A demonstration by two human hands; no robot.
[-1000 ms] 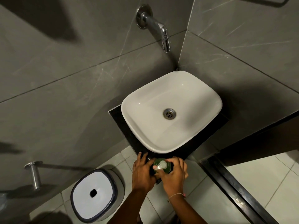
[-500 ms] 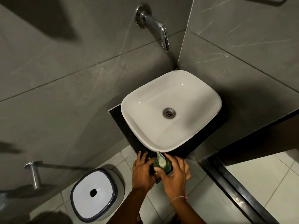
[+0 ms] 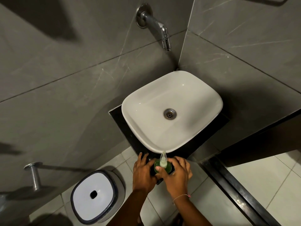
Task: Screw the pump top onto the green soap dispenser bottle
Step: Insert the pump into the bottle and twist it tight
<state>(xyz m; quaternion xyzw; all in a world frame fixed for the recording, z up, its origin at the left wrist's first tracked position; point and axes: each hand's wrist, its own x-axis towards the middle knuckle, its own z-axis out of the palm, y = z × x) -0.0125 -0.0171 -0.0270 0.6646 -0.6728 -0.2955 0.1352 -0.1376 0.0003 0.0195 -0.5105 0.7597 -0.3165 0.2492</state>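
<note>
1. The pump top [image 3: 163, 160] has swung round: a second ago its nozzle lay sideways over the bottle, now it points at the sink [image 3: 171, 111] rim. So it's actually turning on the thread.
2. The green soap dispenser bottle [image 3: 162, 167] sits at the near corner of the black counter [image 3: 123, 128], right under the sink's front edge.
3. Left hand [image 3: 143, 173] is still wrapped round the bottle's side, bracing it.
4. Right hand [image 3: 176, 175] is pinching the pump collar, thumb in front.
5. My guess: partway seated, probably needs another twist or two.
</note>
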